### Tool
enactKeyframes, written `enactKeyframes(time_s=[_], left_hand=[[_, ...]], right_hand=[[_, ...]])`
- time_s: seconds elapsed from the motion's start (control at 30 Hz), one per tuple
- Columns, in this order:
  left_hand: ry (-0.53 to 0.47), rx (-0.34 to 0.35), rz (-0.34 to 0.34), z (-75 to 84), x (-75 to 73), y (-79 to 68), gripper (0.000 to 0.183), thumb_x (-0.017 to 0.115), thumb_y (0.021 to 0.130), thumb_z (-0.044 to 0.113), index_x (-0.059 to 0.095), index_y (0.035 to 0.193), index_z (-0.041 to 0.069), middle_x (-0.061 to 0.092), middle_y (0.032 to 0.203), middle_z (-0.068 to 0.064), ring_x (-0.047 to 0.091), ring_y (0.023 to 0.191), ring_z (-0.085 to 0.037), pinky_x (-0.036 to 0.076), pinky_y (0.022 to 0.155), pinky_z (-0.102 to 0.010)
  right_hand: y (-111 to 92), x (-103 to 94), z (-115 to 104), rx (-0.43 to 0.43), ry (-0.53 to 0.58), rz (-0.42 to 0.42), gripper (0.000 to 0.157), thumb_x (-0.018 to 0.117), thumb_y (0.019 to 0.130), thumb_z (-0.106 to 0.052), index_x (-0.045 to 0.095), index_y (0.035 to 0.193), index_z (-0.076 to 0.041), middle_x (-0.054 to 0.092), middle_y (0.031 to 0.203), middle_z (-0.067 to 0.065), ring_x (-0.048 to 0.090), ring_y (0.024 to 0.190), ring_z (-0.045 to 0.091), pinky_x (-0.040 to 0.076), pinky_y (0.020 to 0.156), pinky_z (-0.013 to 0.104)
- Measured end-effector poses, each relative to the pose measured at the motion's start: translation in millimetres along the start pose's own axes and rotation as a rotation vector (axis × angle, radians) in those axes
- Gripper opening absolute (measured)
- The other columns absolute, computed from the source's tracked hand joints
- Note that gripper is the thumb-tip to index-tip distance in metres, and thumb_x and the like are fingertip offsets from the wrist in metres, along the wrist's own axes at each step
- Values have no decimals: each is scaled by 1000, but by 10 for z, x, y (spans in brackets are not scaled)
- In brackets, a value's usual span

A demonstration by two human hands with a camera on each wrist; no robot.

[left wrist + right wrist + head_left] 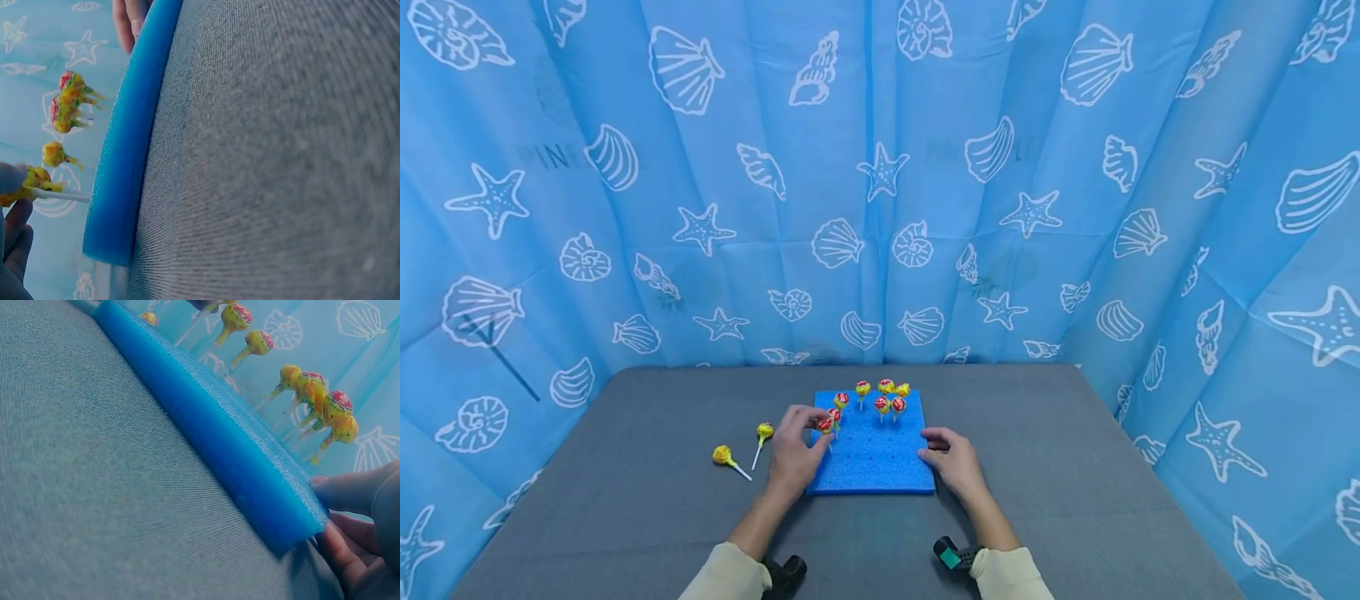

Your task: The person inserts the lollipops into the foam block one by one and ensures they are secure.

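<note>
My left hand (795, 450) pinches a yellow-and-red wrapped lollipop (825, 426) by its head, over the left side of a blue foam board (880, 471). In the left wrist view that lollipop's white stick (62, 195) runs down to the foam's top edge. Several more lollipops (882, 405) stand upright in the board, grouped at its back and along its left side. My right hand (953, 458) grips the board's right edge, the thumb (350, 490) over the top and the fingers against the side.
Two loose lollipops, one nearer (722, 455) and one farther (764, 431), lie on the grey table (662, 500) left of the board. Small holes dot the foam. A blue curtain (880, 208) with white shell prints hangs behind and to both sides.
</note>
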State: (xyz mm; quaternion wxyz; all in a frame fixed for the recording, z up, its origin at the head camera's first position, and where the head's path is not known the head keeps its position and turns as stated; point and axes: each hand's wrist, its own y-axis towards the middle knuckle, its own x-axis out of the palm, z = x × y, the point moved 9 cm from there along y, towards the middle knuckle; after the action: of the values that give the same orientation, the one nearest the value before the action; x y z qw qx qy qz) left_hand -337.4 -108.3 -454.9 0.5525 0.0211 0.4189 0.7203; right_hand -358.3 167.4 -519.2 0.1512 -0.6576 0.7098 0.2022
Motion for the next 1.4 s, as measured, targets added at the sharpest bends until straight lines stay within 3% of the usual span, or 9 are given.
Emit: enactKeyframes(time_s=[0.4, 1.4], left_hand=[[-15, 45, 4, -9, 5, -5, 33, 83, 76, 3, 66, 102, 12, 58, 100, -1, 62, 88, -17, 55, 78, -44], [-33, -57, -36, -108, 74, -48, 33, 82, 78, 8, 66, 106, 16, 61, 101, 2, 61, 92, -16, 55, 79, -41]], right_hand=[[-4, -3, -5, -1, -2, -1, 26, 70, 89, -6, 67, 115, -4, 66, 109, 9, 61, 98, 25, 52, 86, 43], [9, -2, 10, -9, 6, -10, 26, 70, 90, -7, 67, 116, -5, 66, 108, 8, 61, 98, 24, 52, 86, 42]])
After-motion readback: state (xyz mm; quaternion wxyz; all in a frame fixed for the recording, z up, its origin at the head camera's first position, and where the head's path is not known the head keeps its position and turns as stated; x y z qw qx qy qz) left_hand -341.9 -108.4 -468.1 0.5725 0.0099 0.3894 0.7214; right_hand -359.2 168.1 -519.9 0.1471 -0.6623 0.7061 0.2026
